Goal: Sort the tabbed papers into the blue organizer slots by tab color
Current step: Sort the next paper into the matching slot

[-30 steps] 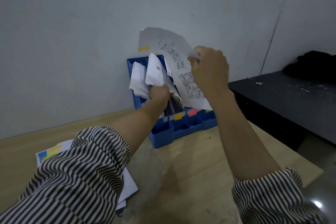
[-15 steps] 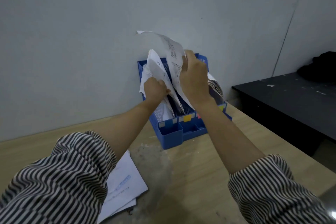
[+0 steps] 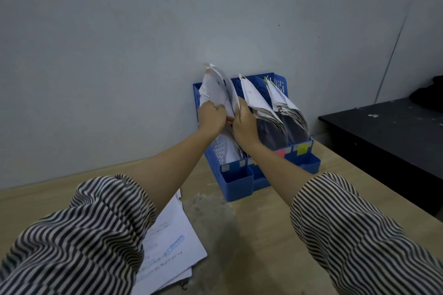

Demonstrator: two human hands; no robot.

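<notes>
Both hands up at the blue organizer point(image 3: 239, 184), standing against the wall point(image 3: 119, 43) at the far edge of the wooden table point(image 3: 251, 235). Left hand point(image 3: 212, 118) curled round the lower edge of the sheaf of papers point(image 3: 215, 86) in the leftmost slot, fingers closed on it; right hand point(image 3: 244, 122) just beside, touching the left, fingers folded over the same sheaf's inner edge, thumb hidden behind the paper. Two more slots to the right already full of leaning sheets point(image 3: 257, 98), with a pink tab label point(image 3: 280, 153) and a yellow tab label point(image 3: 302, 149) on the front lip. Unsorted stack point(image 3: 172, 242) flat on the table near the left sleeve, partly under it. Risks from here, as a judgement only: crumpling or tearing of the gripped sheaf, since held tight at one edge and already bent at the top; a sheet slipping over the divider into the neighbouring slot, given how close the leaning bundles stand; tab colour unreadable at this moment, so no check possible on the right slot for this sheaf, hence a possible missort. Also possible: organizer tipping or sliding along the wall under a downward push, being light plastic and loaded high; and the left sleeve dragging the loose stack off its place.
</notes>
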